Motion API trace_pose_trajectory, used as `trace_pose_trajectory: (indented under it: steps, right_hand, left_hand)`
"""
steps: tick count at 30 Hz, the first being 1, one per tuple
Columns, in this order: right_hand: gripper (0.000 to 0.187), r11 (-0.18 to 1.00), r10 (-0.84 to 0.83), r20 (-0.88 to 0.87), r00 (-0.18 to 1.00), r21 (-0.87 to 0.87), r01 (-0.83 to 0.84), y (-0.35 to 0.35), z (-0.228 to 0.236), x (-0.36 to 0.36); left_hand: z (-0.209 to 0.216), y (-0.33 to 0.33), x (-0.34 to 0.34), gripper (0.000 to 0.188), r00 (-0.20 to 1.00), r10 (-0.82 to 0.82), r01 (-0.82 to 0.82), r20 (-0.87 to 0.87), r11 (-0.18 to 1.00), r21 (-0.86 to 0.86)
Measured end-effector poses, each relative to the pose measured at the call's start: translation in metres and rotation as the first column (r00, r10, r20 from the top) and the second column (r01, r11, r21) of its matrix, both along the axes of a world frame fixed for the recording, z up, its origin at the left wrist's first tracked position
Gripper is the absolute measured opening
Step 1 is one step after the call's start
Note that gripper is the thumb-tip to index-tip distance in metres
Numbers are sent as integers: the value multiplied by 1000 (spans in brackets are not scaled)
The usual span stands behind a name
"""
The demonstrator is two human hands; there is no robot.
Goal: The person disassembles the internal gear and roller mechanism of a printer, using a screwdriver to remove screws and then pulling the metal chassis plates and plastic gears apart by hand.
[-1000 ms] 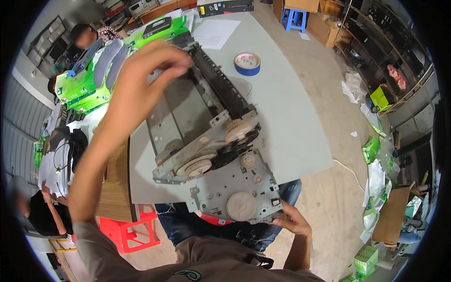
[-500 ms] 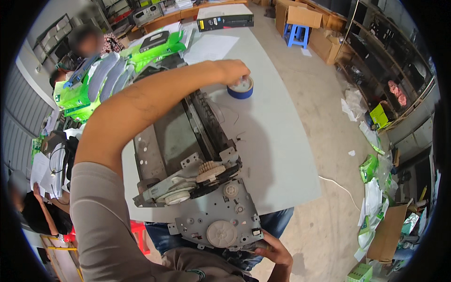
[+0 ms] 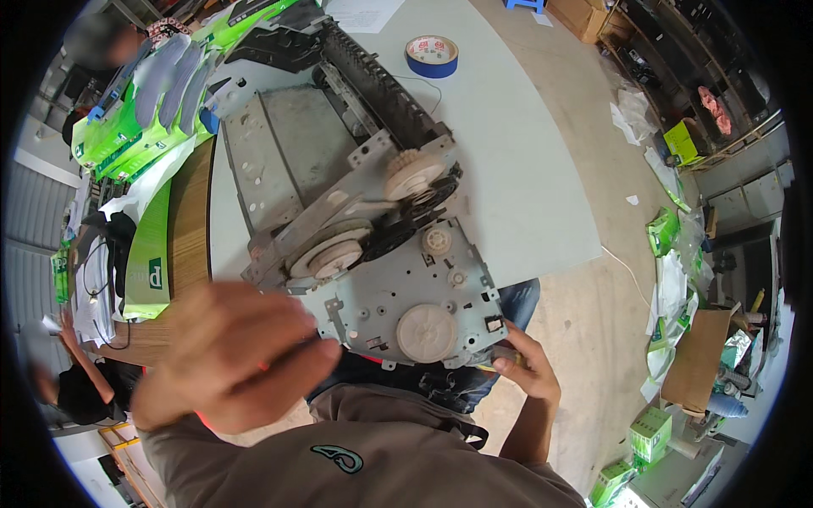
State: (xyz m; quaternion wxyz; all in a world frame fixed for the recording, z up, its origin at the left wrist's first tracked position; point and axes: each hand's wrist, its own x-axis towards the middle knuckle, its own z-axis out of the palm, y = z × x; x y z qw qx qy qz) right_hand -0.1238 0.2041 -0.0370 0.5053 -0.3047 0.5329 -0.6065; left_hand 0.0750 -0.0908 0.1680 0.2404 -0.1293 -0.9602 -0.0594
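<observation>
A metal gear plate [image 3: 385, 296] with white plastic gears tilts over the near edge of the table, toward my lap. It sits against the end of a grey printer frame [image 3: 292, 152], which has larger gears [image 3: 330, 250] and a black ribbed bar. My right hand [image 3: 532, 366] grips the plate's lower right corner, thumb on the near side; some fingers are hidden. My left hand [image 3: 246, 360] is smeared by motion left of the plate, its fingers curled in; anything small between them cannot be made out. A blue-sided tape roll [image 3: 432, 57] lies beyond the frame.
Green paper packs [image 3: 140, 135] are stacked on the left, beside a wooden tabletop [image 3: 188, 216]. Past the table's right edge, wrappers and a cardboard box [image 3: 699, 360] lie on the floor near a dark shelf [image 3: 669, 72]. Other people are at the far left.
My left hand has come back from the tape roll to the near left of the gear plate. The view has shifted toward my lap. My right hand still holds the plate's corner.
</observation>
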Motion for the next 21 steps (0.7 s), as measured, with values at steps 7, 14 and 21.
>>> trace_pose_trajectory:
  steps: [7,14,21]
  right_hand:
    - [41,999,-45,-49,998,-28,44,10,11,9]
    - [41,980,190,-358,914,125,-155,80,58,-23]
    - [49,846,-532,-413,739,-245,473,124,56,-39]
  left_hand:
    - [-109,14,32,41,928,253,-279,274,959,58]
    - [-143,7,36,34,979,195,-200,57,976,83]
    - [-145,7,24,25,991,21,-8,-133,995,95]
